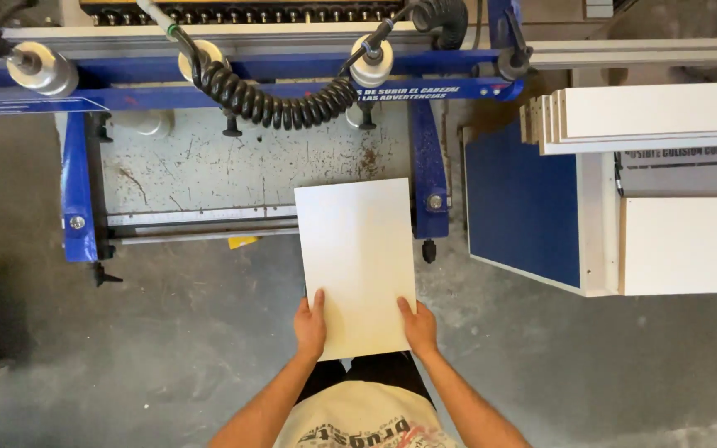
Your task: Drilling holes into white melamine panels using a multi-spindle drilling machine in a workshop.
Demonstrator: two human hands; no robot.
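We see both hands gripping the near edge of a flat white rectangular panel (357, 261), left hand (310, 325) at its left corner, right hand (418, 326) at its right; its far end lies on the speckled grey metal surface (209, 162) of the blue-framed machine (76, 178), by the coiled black hose (271, 104)

a grey concrete floor (176, 332), stained and scuffed. a blue-framed machine (76, 191) with a worn, speckled metal bed (251, 162) and a black coiled hose (275, 104). at right, a blue-and-white cabinet (533, 207) with stacked white boards (649, 112). even light.
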